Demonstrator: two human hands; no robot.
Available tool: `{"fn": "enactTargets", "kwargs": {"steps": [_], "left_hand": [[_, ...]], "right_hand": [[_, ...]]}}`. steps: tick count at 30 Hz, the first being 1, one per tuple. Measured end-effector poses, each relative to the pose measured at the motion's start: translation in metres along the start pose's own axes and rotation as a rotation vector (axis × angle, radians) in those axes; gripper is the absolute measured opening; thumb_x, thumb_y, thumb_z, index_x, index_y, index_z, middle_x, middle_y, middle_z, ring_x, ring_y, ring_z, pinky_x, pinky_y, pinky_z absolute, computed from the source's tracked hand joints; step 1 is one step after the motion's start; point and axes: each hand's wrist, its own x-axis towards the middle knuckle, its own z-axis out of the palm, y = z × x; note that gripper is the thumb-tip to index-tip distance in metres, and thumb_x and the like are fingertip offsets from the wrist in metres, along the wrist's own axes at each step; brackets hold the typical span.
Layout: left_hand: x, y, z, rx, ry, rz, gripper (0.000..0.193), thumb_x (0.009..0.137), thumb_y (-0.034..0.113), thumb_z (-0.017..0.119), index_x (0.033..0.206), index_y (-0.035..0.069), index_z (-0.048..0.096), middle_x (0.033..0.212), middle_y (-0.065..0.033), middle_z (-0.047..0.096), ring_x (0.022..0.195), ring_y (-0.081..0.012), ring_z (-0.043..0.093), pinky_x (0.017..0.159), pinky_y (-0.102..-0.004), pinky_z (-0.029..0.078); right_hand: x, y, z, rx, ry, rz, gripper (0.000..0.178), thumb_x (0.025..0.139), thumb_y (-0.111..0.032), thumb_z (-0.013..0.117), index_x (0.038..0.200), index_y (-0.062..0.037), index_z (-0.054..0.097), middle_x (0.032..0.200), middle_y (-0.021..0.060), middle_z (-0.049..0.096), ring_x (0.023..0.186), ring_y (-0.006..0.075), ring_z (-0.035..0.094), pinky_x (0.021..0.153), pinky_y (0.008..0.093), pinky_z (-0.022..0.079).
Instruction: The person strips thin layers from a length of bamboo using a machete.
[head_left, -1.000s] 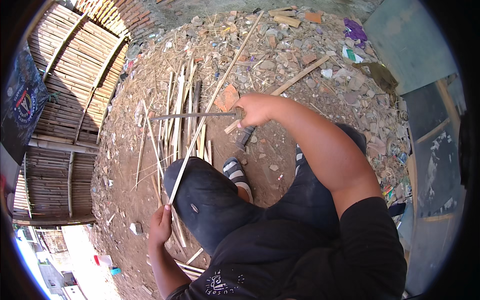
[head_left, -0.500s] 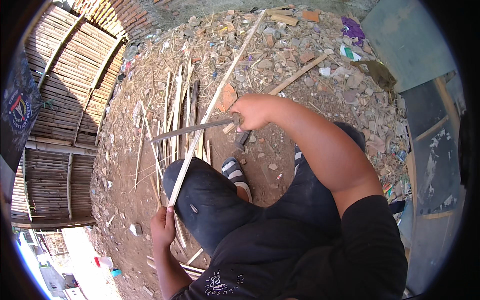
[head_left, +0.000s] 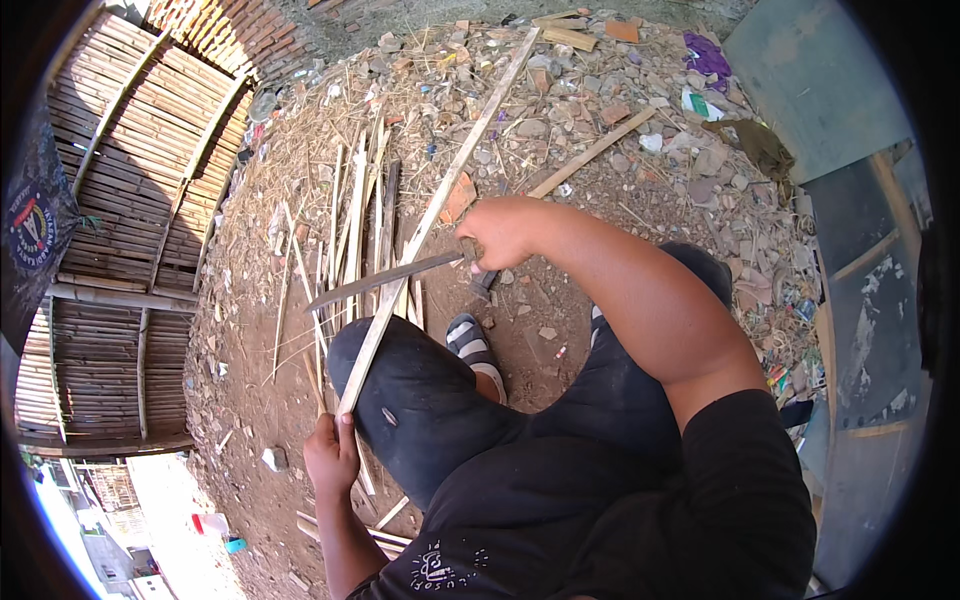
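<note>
My left hand is closed on the near end of a long pale bamboo strip, thumb along the top. The strip slants across my knee and reaches up and right over the rubble. In my right hand, closed round its handle, is a machete with a long dark blade. Its blade points left and crosses the strip just above my knee; whether the two touch I cannot tell. The handle is mostly hidden by my fingers.
Several split bamboo strips lie on the dirt beyond my knee. A brick piece and a longer wooden stick lie past my right hand. Bamboo panels stand at left, grey boards at right. My sandalled foot is between.
The machete's blade has tilted, so more of its flat side shows. My right hand has shifted slightly, and the strip has rolled to show a broader face.
</note>
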Motion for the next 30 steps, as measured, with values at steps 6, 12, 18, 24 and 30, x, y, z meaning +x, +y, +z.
{"fn": "enactTargets", "kwargs": {"steps": [6,12,18,24,30], "left_hand": [[-0.001,0.004,0.001,-0.029,0.000,-0.005,0.047,0.107,0.038,0.055,0.078,0.001,0.051,0.060,-0.0181,0.052,0.053,-0.0294,0.050,0.053,-0.0433,0.040],[0.001,0.006,0.003,-0.017,0.004,-0.006,0.046,0.106,0.038,0.057,0.078,0.002,0.051,0.061,-0.0201,0.054,0.054,-0.0369,0.055,0.053,-0.0458,0.042],[0.000,0.001,0.000,-0.034,0.001,0.021,0.045,0.106,0.037,0.058,0.077,0.002,0.051,0.060,-0.0202,0.054,0.053,-0.0378,0.055,0.053,-0.0455,0.042],[0.001,0.006,0.003,-0.113,-0.027,-0.019,0.047,0.108,0.038,0.054,0.079,0.001,0.050,0.060,-0.0158,0.050,0.056,-0.0250,0.048,0.055,-0.0411,0.041],[0.001,0.006,0.001,-0.144,-0.077,-0.070,0.049,0.109,0.039,0.052,0.079,0.001,0.050,0.061,-0.0120,0.048,0.060,-0.0187,0.045,0.057,-0.0391,0.041]], "right_hand": [[0.004,0.035,-0.002,0.103,0.155,0.028,0.050,0.083,-0.036,0.080,0.123,-0.0083,0.071,0.109,0.0217,0.073,0.104,0.0395,0.069,0.090,0.0478,0.055],[0.004,0.037,0.002,0.160,0.202,0.056,0.048,0.083,-0.035,0.079,0.120,-0.0065,0.071,0.107,0.0224,0.073,0.103,0.0398,0.070,0.090,0.0475,0.055],[0.004,-0.009,0.008,-0.037,0.055,-0.064,0.038,0.083,-0.034,0.080,0.108,-0.0064,0.072,0.101,0.0211,0.073,0.099,0.0405,0.070,0.087,0.0502,0.055],[0.007,0.044,-0.004,0.170,0.190,0.067,0.053,0.082,-0.037,0.081,0.122,-0.0045,0.070,0.103,0.0205,0.073,0.100,0.0395,0.070,0.085,0.0476,0.055],[0.005,0.023,0.008,0.092,0.173,0.007,0.053,0.082,-0.039,0.080,0.123,-0.0061,0.070,0.105,0.0210,0.073,0.101,0.0398,0.070,0.087,0.0480,0.055]]}}
